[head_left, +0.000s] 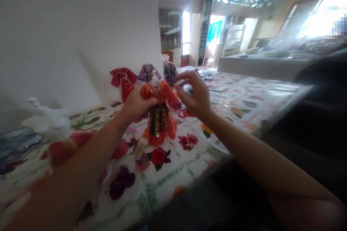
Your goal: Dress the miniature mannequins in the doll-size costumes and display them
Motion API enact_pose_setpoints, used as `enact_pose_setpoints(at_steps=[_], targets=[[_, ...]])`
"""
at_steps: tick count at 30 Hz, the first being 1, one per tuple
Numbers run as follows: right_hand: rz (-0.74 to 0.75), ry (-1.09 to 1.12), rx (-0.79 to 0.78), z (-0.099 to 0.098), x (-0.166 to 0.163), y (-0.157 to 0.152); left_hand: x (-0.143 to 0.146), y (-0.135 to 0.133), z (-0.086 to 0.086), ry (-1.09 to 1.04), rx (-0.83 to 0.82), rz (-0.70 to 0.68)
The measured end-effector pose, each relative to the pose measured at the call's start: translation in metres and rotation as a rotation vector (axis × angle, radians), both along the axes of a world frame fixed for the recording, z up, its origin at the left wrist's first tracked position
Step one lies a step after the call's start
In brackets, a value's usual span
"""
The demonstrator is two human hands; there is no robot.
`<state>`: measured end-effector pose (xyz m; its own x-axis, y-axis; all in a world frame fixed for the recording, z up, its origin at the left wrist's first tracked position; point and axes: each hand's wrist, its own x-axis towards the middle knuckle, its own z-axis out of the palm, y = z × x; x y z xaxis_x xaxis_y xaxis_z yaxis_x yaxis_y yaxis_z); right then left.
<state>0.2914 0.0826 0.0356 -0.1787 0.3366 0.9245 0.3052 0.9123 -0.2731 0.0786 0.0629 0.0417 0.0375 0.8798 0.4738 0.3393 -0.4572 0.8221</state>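
A miniature orange dress (162, 92) with a beaded V neckline and dark, gold-patterned skirt panels stands upright on a small white form (154, 75). My left hand (137, 100) grips its waist and side, with the thumb across the front. Beside the dress's sleeve, my right hand (197, 95) is raised with thumb and forefinger drawn together. Whatever may be between those fingertips is too small and blurred to make out. Behind the dress are a small red dress (123, 81) and a small purple patterned robe (148, 73).
A floral plastic tablecloth (168, 173) covers the table. At left are a blurred white object (47, 119) and red fabric (69, 148). A dark wrapped bundle (170, 70) sits at the back, near a white panel (81, 25). A patterned scrap (141, 157) lies in front.
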Motion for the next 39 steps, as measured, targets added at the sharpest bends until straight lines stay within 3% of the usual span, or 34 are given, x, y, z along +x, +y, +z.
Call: enact_pose_setpoints(at_steps=[4,7,15,24,32,39], targets=[[0.001,-0.225,0.148,-0.014,-0.003,-0.012,-0.001,0.002,-0.002,0.039,0.046,0.048],[0.006,-0.338,0.159,-0.020,-0.008,-0.010,-0.002,0.005,-0.003,0.077,0.065,0.065],[-0.120,-0.456,0.165,-0.023,-0.015,0.000,-0.001,0.009,-0.004,0.117,0.096,0.107],[-0.090,-0.494,0.197,-0.020,-0.015,0.004,-0.001,0.009,-0.004,0.128,0.100,0.090],[0.009,-0.528,0.389,-0.027,-0.010,0.024,0.002,0.009,-0.002,0.139,0.100,0.071],[-0.091,-0.692,0.581,-0.025,-0.001,0.031,0.000,0.011,-0.002,0.167,0.119,0.044]])
